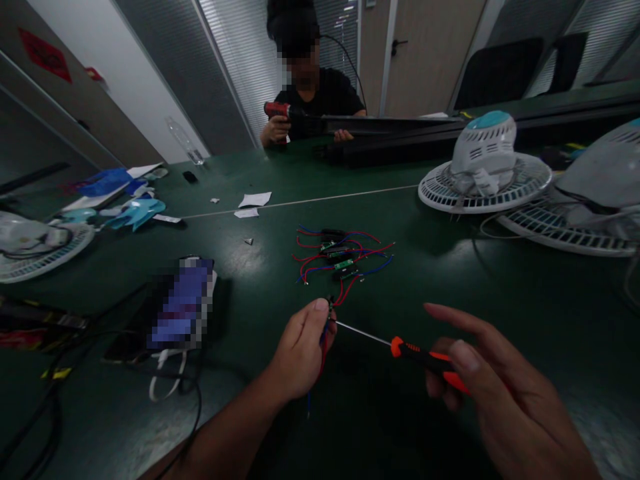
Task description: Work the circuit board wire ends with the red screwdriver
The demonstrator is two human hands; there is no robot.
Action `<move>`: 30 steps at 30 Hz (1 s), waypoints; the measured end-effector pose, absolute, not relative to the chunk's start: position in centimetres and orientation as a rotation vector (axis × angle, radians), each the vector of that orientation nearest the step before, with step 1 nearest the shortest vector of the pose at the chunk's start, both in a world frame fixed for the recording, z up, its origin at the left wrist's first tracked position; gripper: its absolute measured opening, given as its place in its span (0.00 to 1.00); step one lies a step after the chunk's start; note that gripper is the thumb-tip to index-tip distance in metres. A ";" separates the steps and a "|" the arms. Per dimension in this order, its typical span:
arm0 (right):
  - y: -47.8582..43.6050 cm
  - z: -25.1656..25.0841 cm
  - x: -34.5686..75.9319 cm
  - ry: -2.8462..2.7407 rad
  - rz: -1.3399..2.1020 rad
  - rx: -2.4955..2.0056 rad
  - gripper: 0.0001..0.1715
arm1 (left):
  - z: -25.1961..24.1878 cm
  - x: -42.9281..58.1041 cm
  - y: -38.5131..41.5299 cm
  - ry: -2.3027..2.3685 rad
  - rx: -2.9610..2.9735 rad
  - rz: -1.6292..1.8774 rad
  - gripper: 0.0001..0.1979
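Above green workbench (450,300), left hand (300,350), pinched red-wired circuit board (329,315)

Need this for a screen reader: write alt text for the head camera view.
A person's left hand pinches a small wired board while the right hand holds an orange-handled screwdriver near it, above a green table with more wired boards. Across the table, a co-worker holds a red drill.

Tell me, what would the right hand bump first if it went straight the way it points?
The screwdriver in the right hand points toward the left hand. Its tip would probably meet the small wired part held there first, though depth is hard to judge.
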State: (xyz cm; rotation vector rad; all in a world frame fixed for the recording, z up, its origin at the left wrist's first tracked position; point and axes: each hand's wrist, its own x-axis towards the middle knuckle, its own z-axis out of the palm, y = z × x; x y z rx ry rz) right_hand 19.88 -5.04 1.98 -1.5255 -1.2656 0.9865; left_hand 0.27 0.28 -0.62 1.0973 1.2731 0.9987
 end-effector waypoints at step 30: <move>-5.1 2.3 19.8 -1.389 0.901 -1.572 0.23 | -0.6 0.3 0.4 1.288 1.089 1.015 0.20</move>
